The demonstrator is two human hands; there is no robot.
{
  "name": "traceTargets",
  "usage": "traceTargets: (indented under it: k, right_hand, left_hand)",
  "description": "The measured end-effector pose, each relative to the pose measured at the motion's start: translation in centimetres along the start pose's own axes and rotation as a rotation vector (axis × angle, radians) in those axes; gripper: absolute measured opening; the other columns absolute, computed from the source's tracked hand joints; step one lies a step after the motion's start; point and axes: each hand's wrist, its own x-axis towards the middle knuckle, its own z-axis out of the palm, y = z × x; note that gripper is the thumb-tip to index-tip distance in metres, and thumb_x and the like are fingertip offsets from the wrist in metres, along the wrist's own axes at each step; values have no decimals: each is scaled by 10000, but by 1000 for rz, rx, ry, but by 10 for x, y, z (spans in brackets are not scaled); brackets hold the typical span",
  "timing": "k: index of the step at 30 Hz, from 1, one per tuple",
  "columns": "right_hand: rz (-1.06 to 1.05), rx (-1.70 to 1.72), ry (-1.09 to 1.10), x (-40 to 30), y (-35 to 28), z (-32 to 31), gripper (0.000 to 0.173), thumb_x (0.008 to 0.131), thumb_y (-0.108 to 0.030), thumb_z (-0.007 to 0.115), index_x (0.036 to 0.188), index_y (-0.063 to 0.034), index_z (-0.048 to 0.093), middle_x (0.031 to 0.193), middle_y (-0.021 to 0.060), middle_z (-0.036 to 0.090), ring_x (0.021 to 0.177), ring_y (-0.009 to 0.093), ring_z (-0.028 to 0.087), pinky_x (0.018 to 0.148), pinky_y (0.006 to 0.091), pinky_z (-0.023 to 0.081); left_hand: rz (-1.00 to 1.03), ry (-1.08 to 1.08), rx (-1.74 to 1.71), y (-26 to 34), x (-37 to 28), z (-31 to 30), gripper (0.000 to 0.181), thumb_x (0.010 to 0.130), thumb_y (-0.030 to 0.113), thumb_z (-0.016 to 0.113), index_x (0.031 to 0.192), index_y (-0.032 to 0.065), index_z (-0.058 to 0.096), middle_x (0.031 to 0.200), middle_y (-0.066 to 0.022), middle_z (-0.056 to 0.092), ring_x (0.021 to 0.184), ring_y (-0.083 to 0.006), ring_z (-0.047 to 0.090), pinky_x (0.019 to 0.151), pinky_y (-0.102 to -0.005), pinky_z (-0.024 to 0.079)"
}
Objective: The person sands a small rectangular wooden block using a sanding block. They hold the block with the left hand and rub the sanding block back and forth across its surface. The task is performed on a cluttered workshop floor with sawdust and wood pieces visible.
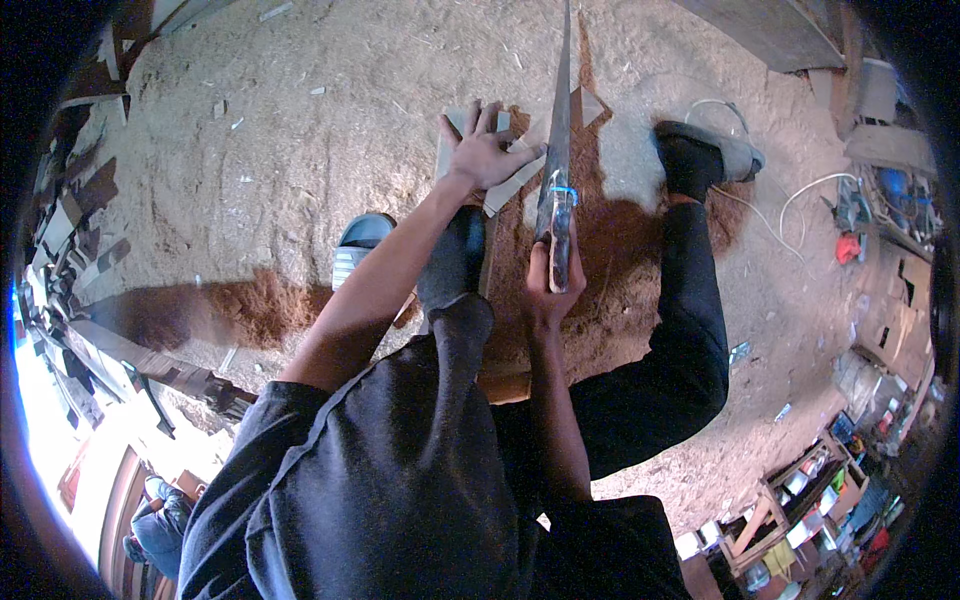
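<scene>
My right hand (555, 274) is closed round the handle of a handsaw (559, 142), whose blade points away from me, towards the top of the view. A blue tie is wound round the saw where handle and blade meet. My left hand (484, 154) lies with spread fingers on wooden pieces near my foot, its thumb reaching towards the blade. Beneath that hand a light wooden strip (516, 187) slants beside the saw. Whether the teeth touch the wood cannot be told. A small square wood piece (589, 107) lies right of the blade.
A loose slide sandal (356, 247) lies left of my leg. A pale cable (757, 217) loops over the sawdust-covered ground near my sandalled foot. Wood offcuts (64, 225) are piled at the far left. A wooden crate (795, 495) of mixed items stands lower right. Another person (161, 517) is lower left.
</scene>
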Motion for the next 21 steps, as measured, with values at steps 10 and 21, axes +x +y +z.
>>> traceTargets:
  k: [10,21]
  right_hand:
    - [-11,-68,-78,-12,-1,-1,457,785,34,490,1240,72,468,1188,218,556,1091,258,556,912,345,435]
    - [28,-144,-61,-19,-17,-3,469,784,35,506,1249,79,455,1163,230,567,1054,261,580,875,330,455]
  left_hand:
    - [-21,33,38,-11,2,5,747,736,751,401,1231,215,564,1461,-88,259,1380,-311,96,1006,-664,-62]
    - [-14,-13,-13,-2,1,0,766,732,763,365,1201,201,589,1473,-102,226,1392,-265,49,1008,-659,-81]
